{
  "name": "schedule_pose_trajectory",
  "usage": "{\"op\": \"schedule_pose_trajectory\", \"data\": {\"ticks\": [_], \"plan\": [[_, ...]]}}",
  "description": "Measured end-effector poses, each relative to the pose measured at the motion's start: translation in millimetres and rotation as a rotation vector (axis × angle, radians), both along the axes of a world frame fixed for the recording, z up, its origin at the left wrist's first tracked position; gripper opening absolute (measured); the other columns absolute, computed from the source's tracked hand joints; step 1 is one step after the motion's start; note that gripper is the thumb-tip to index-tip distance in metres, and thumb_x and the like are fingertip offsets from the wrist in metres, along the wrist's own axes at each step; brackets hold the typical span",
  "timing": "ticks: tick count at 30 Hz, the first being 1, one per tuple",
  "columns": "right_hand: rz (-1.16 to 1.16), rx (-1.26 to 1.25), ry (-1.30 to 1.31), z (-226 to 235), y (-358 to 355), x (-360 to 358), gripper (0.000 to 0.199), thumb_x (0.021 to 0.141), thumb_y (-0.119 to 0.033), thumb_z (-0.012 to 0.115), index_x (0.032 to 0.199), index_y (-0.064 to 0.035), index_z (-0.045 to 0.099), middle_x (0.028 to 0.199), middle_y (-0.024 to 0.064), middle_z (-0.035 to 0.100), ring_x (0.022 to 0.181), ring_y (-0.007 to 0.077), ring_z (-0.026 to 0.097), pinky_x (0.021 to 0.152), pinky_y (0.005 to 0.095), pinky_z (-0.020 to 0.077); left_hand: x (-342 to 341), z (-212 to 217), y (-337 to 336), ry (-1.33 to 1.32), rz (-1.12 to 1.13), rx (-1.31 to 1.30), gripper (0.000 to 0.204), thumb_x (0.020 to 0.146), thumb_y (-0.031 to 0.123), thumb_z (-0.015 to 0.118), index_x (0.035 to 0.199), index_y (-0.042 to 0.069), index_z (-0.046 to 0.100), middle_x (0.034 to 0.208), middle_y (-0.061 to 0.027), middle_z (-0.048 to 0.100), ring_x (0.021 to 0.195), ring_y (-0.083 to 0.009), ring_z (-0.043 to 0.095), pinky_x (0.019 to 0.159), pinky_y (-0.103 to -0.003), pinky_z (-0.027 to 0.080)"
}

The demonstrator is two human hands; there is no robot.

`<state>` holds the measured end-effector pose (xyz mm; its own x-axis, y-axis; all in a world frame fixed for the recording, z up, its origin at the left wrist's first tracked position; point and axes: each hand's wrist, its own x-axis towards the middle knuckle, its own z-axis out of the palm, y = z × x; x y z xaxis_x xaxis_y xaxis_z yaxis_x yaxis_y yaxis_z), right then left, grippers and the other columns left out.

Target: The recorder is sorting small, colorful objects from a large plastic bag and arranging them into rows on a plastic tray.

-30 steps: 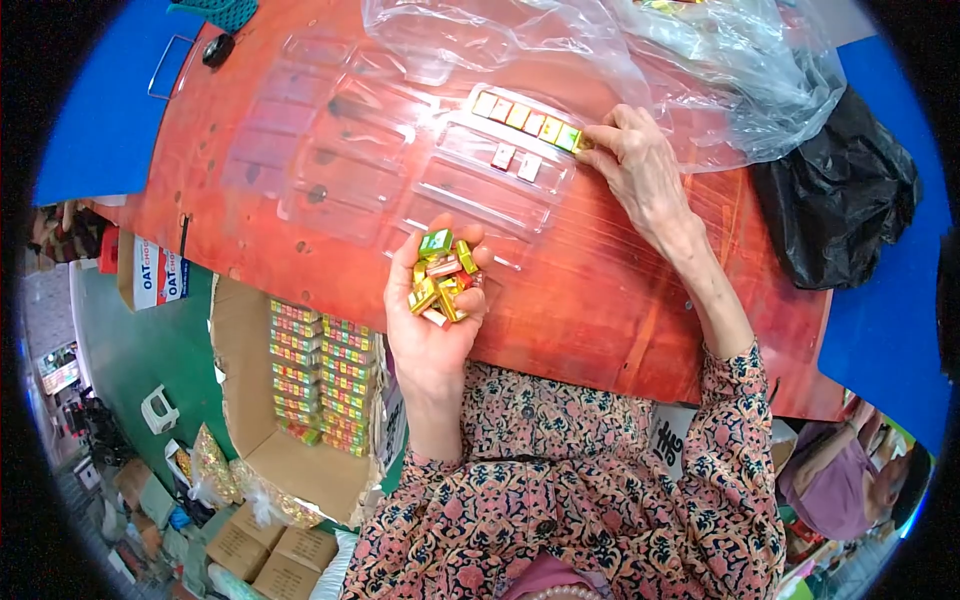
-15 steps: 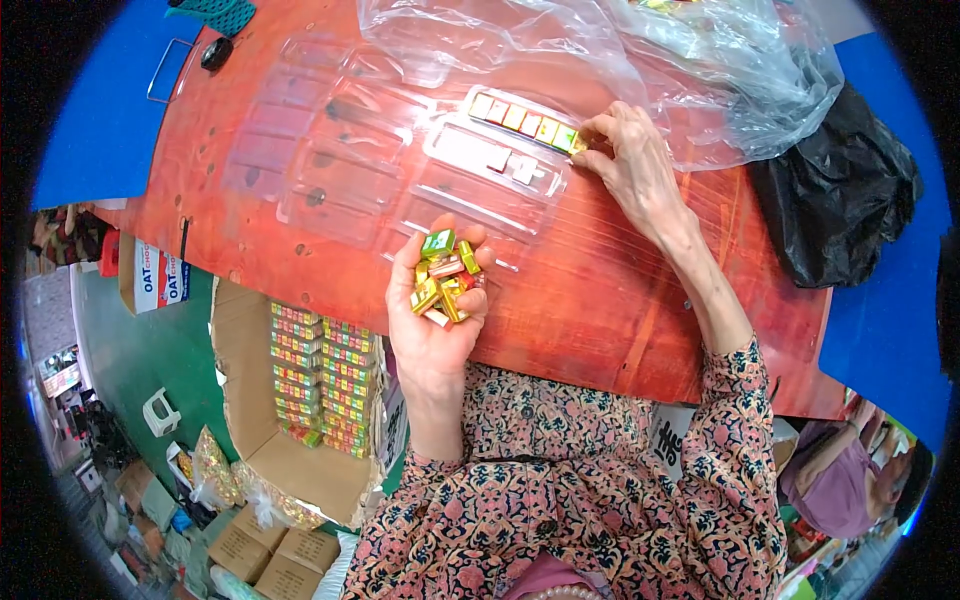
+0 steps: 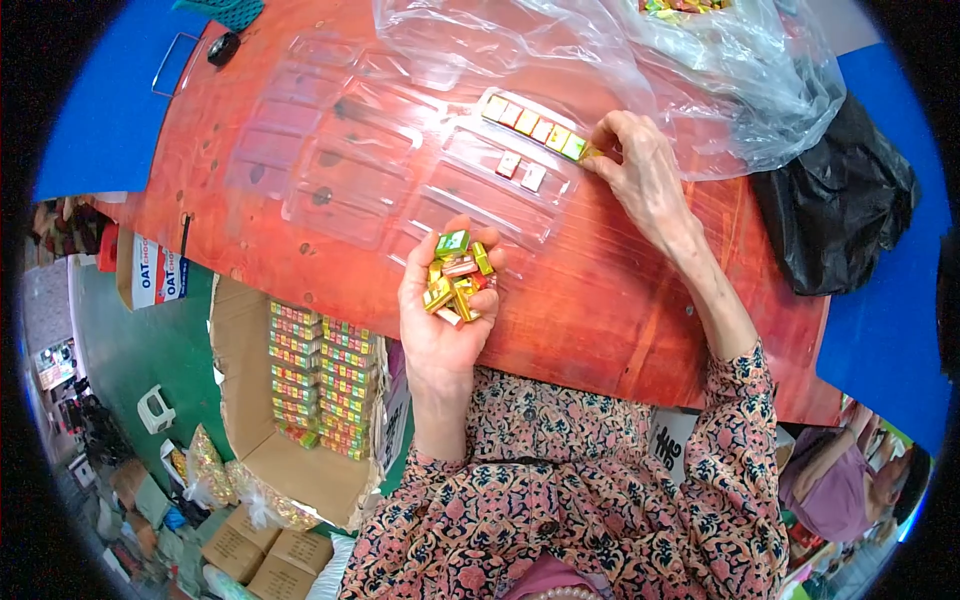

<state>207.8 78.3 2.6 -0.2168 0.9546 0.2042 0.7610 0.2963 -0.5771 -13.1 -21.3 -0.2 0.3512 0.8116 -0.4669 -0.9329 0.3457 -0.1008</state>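
Note:
My left hand (image 3: 440, 320) is cupped palm up over the near table edge, holding a handful of small wrapped candies (image 3: 456, 278) in green, yellow and red. My right hand (image 3: 640, 170) rests at the right end of a clear plastic tray (image 3: 400, 170) with long slots, its fingertips pinching a yellow candy (image 3: 590, 152) against the end of a row of candies (image 3: 530, 125) lined up in the far slot. Two more candies (image 3: 520, 170) lie in the slot below.
The red wooden table (image 3: 620, 300) carries a clear plastic bag (image 3: 700, 80) with more candies at the back right and a black bag (image 3: 840, 210) at the right. On the floor to the left stands an open cardboard box (image 3: 320, 380) filled with stacked candy packs.
The clear tray has shifted slightly toward me and to the right. My right hand stays at the row's end; my left hand holds still with its candies.

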Motion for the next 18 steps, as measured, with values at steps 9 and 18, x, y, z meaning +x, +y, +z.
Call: {"op": "schedule_pose_trajectory", "data": {"ticks": [9, 18], "plan": [[0.125, 0.132, -0.028, 14, 20, -2, 0.012, 0.077, -0.006, 0.059, 0.087, 0.0004, 0.056, 0.079, 0.0112, 0.057, 0.076, 0.0239, 0.054, 0.068, 0.0335, 0.0430, -5, -7, 0, 0.047, -0.008, -0.005, 0.031, 0.090, 0.027, 0.047, 0.110, 0.006, 0.055, 0.106, -0.0183, 0.054, 0.091, -0.0257, 0.053, 0.045, -0.026, 0.050], [0.453, 0.037, -0.366, 8, 55, -36, 0.039, 0.074, -0.001, 0.047, 0.113, -0.0069, 0.050, 0.085, 0.0162, 0.058, 0.082, 0.0300, 0.055, 0.074, 0.0396, 0.0443, -8, -3, 0, 0.087, 0.028, -0.009, 0.030, 0.090, 0.027, 0.046, 0.110, 0.005, 0.054, 0.105, -0.0184, 0.053, 0.089, -0.0257, 0.052, 0.045, -0.025, 0.049]]}}
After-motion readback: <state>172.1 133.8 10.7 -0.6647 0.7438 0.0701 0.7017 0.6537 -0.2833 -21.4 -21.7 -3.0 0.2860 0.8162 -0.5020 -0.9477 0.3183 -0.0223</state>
